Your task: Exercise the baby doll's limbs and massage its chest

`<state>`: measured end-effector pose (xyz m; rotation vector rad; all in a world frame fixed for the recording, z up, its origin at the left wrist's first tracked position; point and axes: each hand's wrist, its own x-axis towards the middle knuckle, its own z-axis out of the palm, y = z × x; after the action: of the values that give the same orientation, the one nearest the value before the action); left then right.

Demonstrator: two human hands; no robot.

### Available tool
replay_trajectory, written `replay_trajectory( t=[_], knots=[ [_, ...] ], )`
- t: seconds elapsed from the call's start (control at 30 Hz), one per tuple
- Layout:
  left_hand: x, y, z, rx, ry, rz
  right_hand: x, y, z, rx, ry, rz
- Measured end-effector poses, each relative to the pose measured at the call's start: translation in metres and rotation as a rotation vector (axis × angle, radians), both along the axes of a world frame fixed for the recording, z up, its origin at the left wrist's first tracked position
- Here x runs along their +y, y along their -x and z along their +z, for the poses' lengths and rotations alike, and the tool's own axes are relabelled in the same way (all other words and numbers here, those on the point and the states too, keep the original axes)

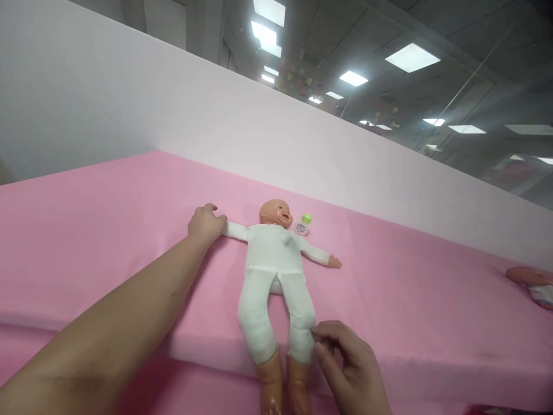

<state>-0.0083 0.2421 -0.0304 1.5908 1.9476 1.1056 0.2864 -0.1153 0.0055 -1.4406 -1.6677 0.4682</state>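
A baby doll (274, 248) with a bare plastic head and a white cloth body lies face up, arms spread, on a pink padded surface (401, 300). Its lower legs reach over the front edge. My left hand (206, 223) is closed around the end of the doll's arm on the left, hiding the doll's hand there. Close to the knee on the right, my right hand (352, 366) has its fingers curled, with thumb and fingertips at the side of the white leg. A small clear bottle (302, 226) with a green top lies beside the doll's head.
Behind the pink surface rises a white wall (242, 127), with a glass pane and ceiling lights beyond it. At the far right edge, part of another doll-like object (529, 279) shows, cut off by the frame.
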Motion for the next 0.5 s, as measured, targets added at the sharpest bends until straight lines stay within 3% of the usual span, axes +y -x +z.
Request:
replay_trajectory(
  t=[0.17, 0.33, 0.43, 0.5],
  knots=[
    [-0.014, -0.015, 0.010, 0.192, -0.139, -0.036, 0.036, -0.002, -0.003, 0.290, 0.152, -0.172],
    [-0.048, -0.054, 0.015, 0.306, -0.354, -0.322, 0.087, -0.004, 0.010, 0.329, 0.264, -0.153],
    [-0.060, -0.069, 0.013, 0.369, -0.365, -0.476, 0.110, -0.007, 0.016, 0.342, 0.315, -0.154],
    [-0.061, -0.070, 0.013, 0.386, -0.341, -0.500, 0.123, -0.008, 0.017, 0.386, 0.348, -0.156]
  ],
)
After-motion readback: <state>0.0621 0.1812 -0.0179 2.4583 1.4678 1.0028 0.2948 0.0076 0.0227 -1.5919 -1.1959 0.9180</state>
